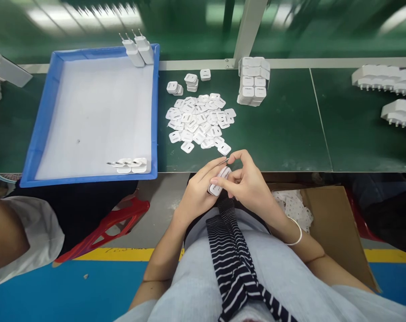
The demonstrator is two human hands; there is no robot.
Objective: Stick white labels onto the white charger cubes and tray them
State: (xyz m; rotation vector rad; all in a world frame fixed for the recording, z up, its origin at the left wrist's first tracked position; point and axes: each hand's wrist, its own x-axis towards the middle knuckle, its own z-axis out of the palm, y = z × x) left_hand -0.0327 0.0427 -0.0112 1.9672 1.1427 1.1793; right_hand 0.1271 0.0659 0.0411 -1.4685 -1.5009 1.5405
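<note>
Head view: left hand (199, 191) and right hand (251, 184) are holding a white piece (216, 190), six o'clock of loose covers (203, 119); slackening grip could drop it.

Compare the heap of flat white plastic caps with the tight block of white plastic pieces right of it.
The heap of flat white plastic caps is loose, turned various ways; the block of white plastic pieces stands in neat rows. The heap spreads wide and low; the block is compact and taller. Both sit on the green tabletop.
</note>
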